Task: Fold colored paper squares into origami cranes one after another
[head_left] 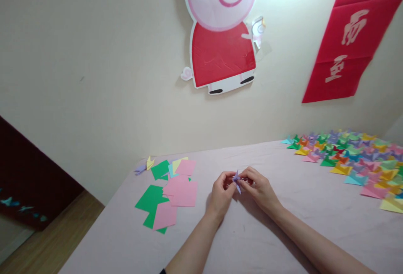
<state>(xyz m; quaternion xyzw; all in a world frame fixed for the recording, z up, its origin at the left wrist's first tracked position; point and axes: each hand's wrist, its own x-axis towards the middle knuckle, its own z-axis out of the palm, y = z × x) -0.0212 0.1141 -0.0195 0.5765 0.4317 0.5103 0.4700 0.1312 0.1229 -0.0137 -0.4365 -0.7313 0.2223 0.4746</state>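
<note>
- Left grip point(221, 193): fingertips are closed narrowly on the left side of a small purple folded paper point(236, 179).
- Right grip point(258, 188): fingertips are pinched on the right side of the same paper, so it is held by both at once.
- Position noted: the paper sits near the middle of the table point(283, 227). Whether it touches the cloth cannot be told.
- Relation noted: the paper lies directly between the two grips, equally near to each. One point is seen hanging downward, so its long axis is judged roughly upright, slightly tilted. Finer folds cannot be made out.
- Left of the left grip, paper squares point(184, 194) in green and pink are spread flat and overlapping, apart from the hands.
- Far right, folded paper figures point(355, 156) in many colours are laid out in rows.
- On the wall behind, a cartoon pig cut-out point(222, 47) and a red banner point(346, 43) are recorded.
</note>
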